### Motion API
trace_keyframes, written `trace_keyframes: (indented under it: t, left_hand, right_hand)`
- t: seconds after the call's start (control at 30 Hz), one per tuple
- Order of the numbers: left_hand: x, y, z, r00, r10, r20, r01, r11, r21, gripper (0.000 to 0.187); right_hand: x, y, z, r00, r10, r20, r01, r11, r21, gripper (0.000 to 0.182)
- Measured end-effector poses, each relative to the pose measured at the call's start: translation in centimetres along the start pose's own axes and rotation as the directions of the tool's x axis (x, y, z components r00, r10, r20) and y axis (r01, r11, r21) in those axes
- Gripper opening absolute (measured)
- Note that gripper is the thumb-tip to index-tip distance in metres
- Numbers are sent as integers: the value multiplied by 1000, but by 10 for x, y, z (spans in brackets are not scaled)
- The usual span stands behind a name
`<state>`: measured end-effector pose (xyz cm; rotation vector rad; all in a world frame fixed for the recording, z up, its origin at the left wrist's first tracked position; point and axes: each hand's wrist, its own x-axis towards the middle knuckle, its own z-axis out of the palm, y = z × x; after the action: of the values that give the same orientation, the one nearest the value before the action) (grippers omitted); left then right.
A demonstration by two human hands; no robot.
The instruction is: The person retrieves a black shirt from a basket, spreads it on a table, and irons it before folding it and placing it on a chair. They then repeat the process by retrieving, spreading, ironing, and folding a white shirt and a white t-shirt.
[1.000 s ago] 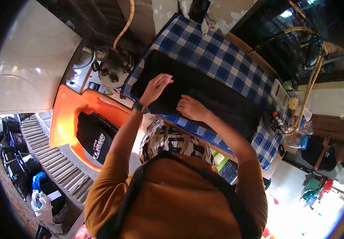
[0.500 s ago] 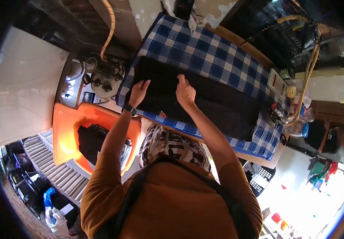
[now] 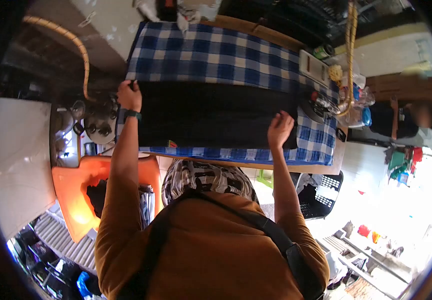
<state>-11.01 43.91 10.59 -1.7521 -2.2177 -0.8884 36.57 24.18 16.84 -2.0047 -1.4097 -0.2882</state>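
A long black folded garment lies flat across a blue-and-white checked cloth, a small coloured tag showing at its near edge. My left hand, with a dark band on the wrist, is at the garment's far left corner, thumb and fingers closed on the fabric. Over the garment's right part is my right hand, fingers apart and slightly bent, holding nothing. A dark clothes iron with a red part stands just beyond the garment's right end.
An orange chair with dark clothes on it stands at my left. Right of the table is a black basket. A wrapped cord hangs near the iron; plastic containers sit behind it. Another person is at far right.
My left hand has moved to the garment's far left corner and closed on it. My right hand has shifted from the left-middle to the right end. The view has turned.
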Motion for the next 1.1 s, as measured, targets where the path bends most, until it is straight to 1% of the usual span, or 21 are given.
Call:
trace_keyframes:
  t: [0.03,0.07,0.13,0.17,0.23,0.27,0.3,0.37,0.47,0.5,0.6,0.63,0.7,0.73,0.77,0.83,0.87,0.9,0.97,1.07,1.1]
  left_hand:
    - [3,10,-5,997,-82,0,82,996,-29,26]
    - [2,38,-25,997,5,-76,2,996,93,27]
    - [-14,83,-56,949,316,-7,-314,939,-144,26]
    - [-28,106,-71,832,515,206,-417,826,-380,26]
    - [-63,145,-96,615,737,282,-475,631,-613,35]
    - [-78,151,-97,563,784,263,-547,592,-592,43]
    - [-85,156,-101,489,765,419,-525,642,-559,45]
    - [-94,152,-84,486,771,412,-518,633,-575,40]
    - [-93,141,-73,497,774,393,-568,632,-527,34]
    - [-88,144,-83,506,766,397,-569,642,-514,34]
    - [-79,143,-105,495,798,344,-611,602,-515,28]
    - [-79,140,-107,438,818,373,-636,575,-515,23]
    - [-82,138,-104,377,835,400,-663,545,-513,18]
    - [-88,139,-100,387,824,414,-684,558,-470,15]
    - [-93,140,-98,396,812,429,-702,569,-428,11]
    - [-99,154,-101,382,787,484,-733,577,-361,14]
    - [-104,163,-102,407,793,453,-733,579,-356,16]
    - [-107,170,-103,432,797,423,-732,583,-352,19]
    - [-120,175,-96,406,815,413,-724,563,-399,22]
    - [-127,194,-97,296,782,549,-655,584,-479,17]
    - [-124,199,-100,317,769,555,-647,603,-466,17]
  right_hand:
    - [-4,35,-3,990,126,-62,-126,992,7,15]
    - [-7,60,-9,961,265,-74,-266,964,3,16]
    - [-13,106,-17,856,514,-57,-509,856,93,24]
    - [-15,118,-18,849,523,-81,-516,852,90,24]
    - [-16,136,-13,675,718,167,-735,637,232,35]
    - [-22,150,-3,693,710,127,-715,654,247,43]
    - [-20,150,-4,691,712,124,-716,651,252,43]
    - [-14,149,-3,655,735,173,-754,648,106,38]
    - [-10,151,-3,666,690,284,-745,631,214,29]
    - [-11,158,1,744,626,232,-666,670,328,21]
    - [-2,171,-6,857,480,187,-511,835,202,18]
    - [-1,164,-9,856,478,196,-513,833,208,18]
    - [4,153,-14,950,303,79,-313,911,267,16]
    - [5,145,-24,879,422,221,-459,875,154,16]
    - [5,136,-26,877,425,224,-463,872,157,16]
    - [5,119,-28,960,212,181,-163,954,-253,12]
    - [19,91,-45,872,318,372,-244,941,-233,31]
    - [17,85,-42,871,314,377,-241,943,-229,31]
    - [12,81,-42,915,-236,328,297,943,-151,50]
    - [-7,109,-30,845,-131,518,224,967,-120,55]
    - [5,114,-36,837,-155,524,244,964,-104,55]
